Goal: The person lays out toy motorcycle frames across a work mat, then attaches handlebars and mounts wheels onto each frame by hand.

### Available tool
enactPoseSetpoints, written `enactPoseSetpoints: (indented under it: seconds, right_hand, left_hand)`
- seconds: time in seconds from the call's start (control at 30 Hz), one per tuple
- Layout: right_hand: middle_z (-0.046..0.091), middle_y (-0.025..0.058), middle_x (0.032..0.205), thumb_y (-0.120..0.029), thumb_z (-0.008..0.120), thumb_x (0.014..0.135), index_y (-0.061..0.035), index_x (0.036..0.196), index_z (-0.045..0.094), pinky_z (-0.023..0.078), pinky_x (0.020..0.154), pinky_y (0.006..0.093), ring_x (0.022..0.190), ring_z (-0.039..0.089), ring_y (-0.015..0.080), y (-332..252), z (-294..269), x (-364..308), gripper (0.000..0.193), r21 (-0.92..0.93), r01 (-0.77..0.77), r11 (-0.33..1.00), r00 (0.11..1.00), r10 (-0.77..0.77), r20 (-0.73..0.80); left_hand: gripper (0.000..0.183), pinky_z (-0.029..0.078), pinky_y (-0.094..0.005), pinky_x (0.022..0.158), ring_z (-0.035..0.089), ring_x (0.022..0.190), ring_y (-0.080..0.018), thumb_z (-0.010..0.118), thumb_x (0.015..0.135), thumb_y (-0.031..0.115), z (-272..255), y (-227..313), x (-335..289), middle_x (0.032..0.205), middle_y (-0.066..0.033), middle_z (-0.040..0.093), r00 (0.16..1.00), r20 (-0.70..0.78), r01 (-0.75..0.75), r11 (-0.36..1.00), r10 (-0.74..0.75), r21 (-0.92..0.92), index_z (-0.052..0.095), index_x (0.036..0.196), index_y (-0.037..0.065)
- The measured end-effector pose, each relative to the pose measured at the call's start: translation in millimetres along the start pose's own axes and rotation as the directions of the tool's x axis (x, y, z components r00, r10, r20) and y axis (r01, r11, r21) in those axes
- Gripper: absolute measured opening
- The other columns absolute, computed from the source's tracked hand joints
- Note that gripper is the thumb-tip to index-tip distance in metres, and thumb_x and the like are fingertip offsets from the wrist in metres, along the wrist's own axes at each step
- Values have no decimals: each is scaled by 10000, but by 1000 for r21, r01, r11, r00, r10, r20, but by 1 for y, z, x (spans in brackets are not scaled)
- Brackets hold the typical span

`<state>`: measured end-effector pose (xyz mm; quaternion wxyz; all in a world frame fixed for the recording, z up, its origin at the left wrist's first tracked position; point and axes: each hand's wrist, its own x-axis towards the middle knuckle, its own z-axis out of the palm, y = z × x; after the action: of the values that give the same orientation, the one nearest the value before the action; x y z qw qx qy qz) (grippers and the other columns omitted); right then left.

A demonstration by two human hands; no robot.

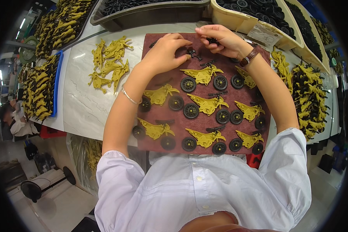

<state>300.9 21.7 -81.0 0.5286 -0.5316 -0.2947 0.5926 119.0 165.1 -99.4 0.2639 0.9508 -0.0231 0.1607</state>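
Note:
On a maroon cloth mat [183,96] stand rows of yellow toy motorbikes [207,104] with black wheels, a small black handlebar-like piece [218,93] lying just beyond most of them. Over the mat's far left part is my left hand [167,53], thumb and fingers apart and nothing held. Close to its fingertips lies a small black plastic part [194,54]. My right hand [225,40], wearing a brown-strapped watch, curls around a few small black plastic parts [212,40] at the mat's far edge. Its fingers partly hide their shape.
Loose yellow motorbike bodies [110,63] lie on the white table left of the mat. A grey bin [120,21] of black parts and a cream bin [236,17] of black wheels border the far side. Stacked yellow-and-black toys [311,100] stand right; a blue tray [58,85] holds more left.

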Motion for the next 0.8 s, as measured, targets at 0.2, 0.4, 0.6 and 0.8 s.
enactPoseSetpoints:
  seconds: [0.2, 0.4, 0.6, 0.8]
  right_hand:
    - [666, 28, 697, -207, 795, 752, -14, 817, 735, 460, 607, 272, 654, 575, 105, 16, -8, 6, 212, -821, 249, 513, 956, -268, 122]
    - [594, -4, 655, -181, 778, 752, -22, 767, 654, 417, 528, 253, 606, 513, 88, 17, -8, 7, 201, -847, 325, 422, 935, -276, 221]
    - [511, 27, 809, -196, 487, 927, -67, 941, 527, 285, 386, 151, 637, 440, 73, 5, -9, -16, 136, 272, 57, 961, 972, -116, 204]
    - [578, 61, 876, -244, 417, 944, -55, 966, 584, 316, 393, 158, 700, 539, 120, 20, 26, -24, 253, 452, -138, 881, 955, -2, 296]
  left_hand:
    - [256, 501, -384, 817, 612, 906, -312, 713, 763, 115, 8, -1, 10, 932, -144, 612, 996, 70, 58, 996, -53, -65, 677, 997, 17]
    - [235, 532, -323, 734, 671, 778, -261, 726, 749, 70, 8, 6, 9, 853, -129, 686, 990, 8, 142, 973, -143, -183, 669, 969, 12]
    - [198, 532, -269, 791, 663, 879, -143, 694, 862, 84, -12, 26, -4, 975, -101, 699, 906, 13, 317, 659, -422, -683, 656, 1008, -45]
    - [193, 527, -271, 819, 662, 904, -143, 685, 868, 51, -26, 69, -23, 1007, -104, 693, 930, 6, 231, 572, -368, -787, 649, 1036, -38]
